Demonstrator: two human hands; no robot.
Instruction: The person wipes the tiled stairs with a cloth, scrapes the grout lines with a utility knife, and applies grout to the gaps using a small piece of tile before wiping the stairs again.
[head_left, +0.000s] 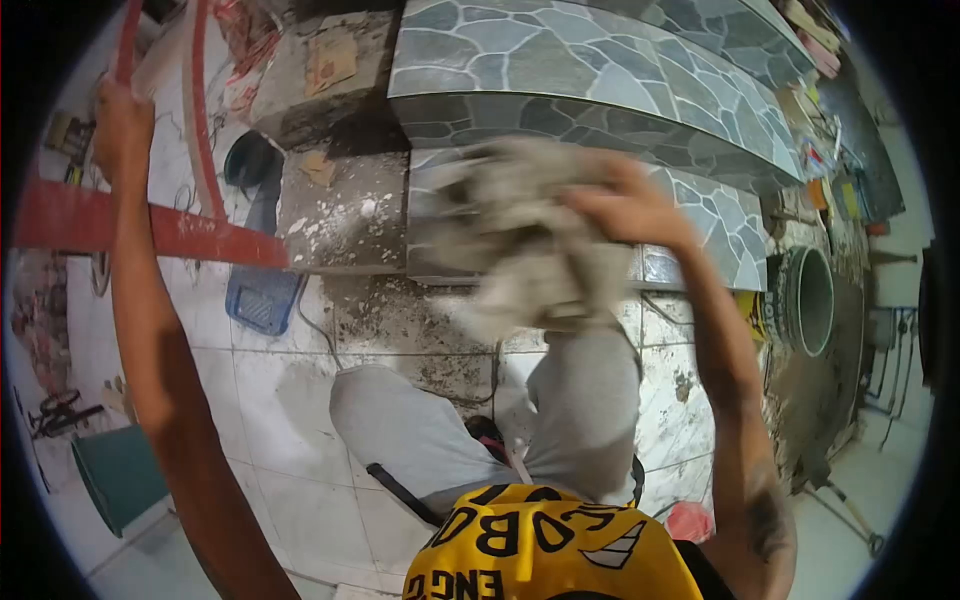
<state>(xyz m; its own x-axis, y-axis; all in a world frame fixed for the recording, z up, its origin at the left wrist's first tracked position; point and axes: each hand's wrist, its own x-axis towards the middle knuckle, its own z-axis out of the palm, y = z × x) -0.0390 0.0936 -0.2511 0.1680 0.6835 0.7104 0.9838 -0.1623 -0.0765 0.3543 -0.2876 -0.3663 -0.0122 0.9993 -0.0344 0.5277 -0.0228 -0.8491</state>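
Note:
My right hand (632, 205) is closed on a dirty beige rag (545, 230), which is smeared by motion. The rag hangs over the lowest step of the stairs (530, 60), whose tiles have a grey stone pattern with pale joints. Out to the left, my left hand (122, 130) is wrapped round an upright of a red metal frame (160, 230). A bare concrete block (345, 215), splashed with white, adjoins the tiled steps.
A blue plastic tray (262, 300) and dark bucket (250, 160) lie left of the steps. A green bucket (120, 478) stands at lower left, a round grey-green container (808, 300) at right. Debris and a cable (320, 330) lie on the white tiled floor (290, 420).

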